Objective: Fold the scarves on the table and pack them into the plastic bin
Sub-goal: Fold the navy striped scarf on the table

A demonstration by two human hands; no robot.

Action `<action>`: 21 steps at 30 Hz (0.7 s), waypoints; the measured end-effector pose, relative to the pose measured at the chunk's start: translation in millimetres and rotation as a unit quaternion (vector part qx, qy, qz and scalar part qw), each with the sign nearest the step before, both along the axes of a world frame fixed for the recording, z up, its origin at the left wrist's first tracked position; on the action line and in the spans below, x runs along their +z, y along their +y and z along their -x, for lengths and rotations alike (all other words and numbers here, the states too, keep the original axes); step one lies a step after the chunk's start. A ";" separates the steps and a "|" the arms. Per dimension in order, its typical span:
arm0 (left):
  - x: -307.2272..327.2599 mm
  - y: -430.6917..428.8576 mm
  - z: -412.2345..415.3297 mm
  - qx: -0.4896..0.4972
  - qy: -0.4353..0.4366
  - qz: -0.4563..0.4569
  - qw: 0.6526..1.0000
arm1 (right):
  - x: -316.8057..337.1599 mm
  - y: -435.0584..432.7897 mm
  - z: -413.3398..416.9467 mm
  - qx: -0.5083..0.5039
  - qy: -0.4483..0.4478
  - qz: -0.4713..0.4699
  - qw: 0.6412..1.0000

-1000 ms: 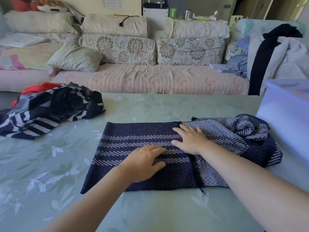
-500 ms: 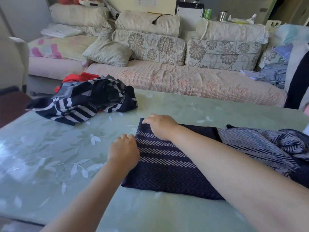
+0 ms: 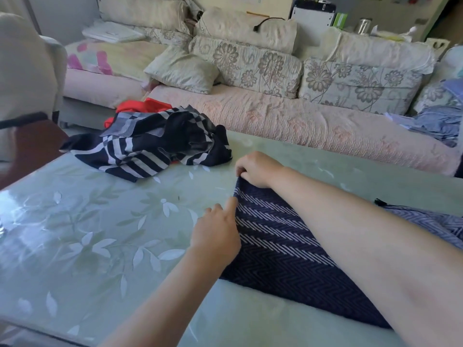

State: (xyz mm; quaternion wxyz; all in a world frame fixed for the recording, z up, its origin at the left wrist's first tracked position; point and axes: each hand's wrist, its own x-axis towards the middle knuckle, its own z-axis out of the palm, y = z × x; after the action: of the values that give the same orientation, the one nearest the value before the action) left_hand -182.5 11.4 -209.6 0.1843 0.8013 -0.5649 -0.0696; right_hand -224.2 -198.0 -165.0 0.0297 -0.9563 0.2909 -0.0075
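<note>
A navy scarf with white herringbone stripes (image 3: pixel 275 236) lies flat on the green glass table (image 3: pixel 87 234); its bunched grey end (image 3: pixel 431 221) runs off to the right. My right hand (image 3: pixel 255 169) pinches the scarf's far left corner. My left hand (image 3: pixel 215 236) holds the scarf's left edge lower down, index finger stretched along it and thumb hidden. A crumpled navy-and-white striped scarf (image 3: pixel 150 144) lies at the table's far left, on top of a red cloth (image 3: pixel 140 106). The plastic bin is outside this view.
A floral sofa (image 3: pixel 300 121) with cushions runs along the table's far side. A cream-covered chair (image 3: pixel 25 71) stands at the left corner. Blue clothes (image 3: pixel 436 123) lie on the sofa's right end.
Both hands slid left from the scarf's middle to its left edge. The right hand now pinches the far corner. The view turned left, and the bin left the frame.
</note>
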 end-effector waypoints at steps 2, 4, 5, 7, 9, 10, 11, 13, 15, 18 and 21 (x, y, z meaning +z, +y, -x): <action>-0.2 -0.7 -1.5 -0.012 0.049 0.003 0.999 | -3.0 -4.6 1.2 -0.013 -0.035 -0.001 0.999; 2.6 -1.6 -7.0 0.000 0.103 -0.012 0.995 | -7.2 -7.5 2.1 -0.019 -0.062 -0.010 0.998; 5.3 -2.4 -11.3 0.010 0.125 -0.022 0.992 | -9.7 -8.8 2.0 -0.021 -0.072 -0.011 0.997; 12.7 -3.7 -22.0 0.028 0.129 -0.046 0.990 | -13.3 -8.7 -1.5 -0.023 -0.090 -0.009 0.996; 18.5 -3.5 -38.3 0.039 0.090 -0.060 0.993 | -16.1 -5.6 -9.8 -0.016 -0.107 -0.008 0.994; 20.1 -1.7 -50.1 0.045 0.063 -0.062 0.995 | -16.5 -1.9 -17.3 -0.009 -0.112 -0.010 0.994; 20.4 0.7 -61.7 0.051 0.038 -0.063 0.996 | -17.0 1.5 -24.8 -0.002 -0.111 -0.015 0.994; 18.9 8.3 -89.0 0.078 -0.002 -0.065 0.995 | -17.5 11.0 -44.7 0.017 -0.093 -0.022 0.995; 18.6 16.9 -116.6 0.121 -0.017 -0.066 0.990 | -20.5 22.7 -69.8 0.036 -0.063 -0.031 0.997; 16.9 25.6 -148.1 0.172 -0.033 -0.075 0.982 | -28.5 42.8 -108.0 0.051 -0.007 -0.044 0.998; 12.5 30.8 -158.1 0.200 -0.067 -0.112 0.971 | -37.5 58.6 -134.9 0.076 0.028 -0.032 0.996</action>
State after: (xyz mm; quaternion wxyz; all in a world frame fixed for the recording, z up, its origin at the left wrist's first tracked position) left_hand -24.5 42.2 -197.1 0.0647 0.9166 -0.3925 -0.0402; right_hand -89.4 -139.3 -202.6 0.0529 -0.9739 0.2184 0.0313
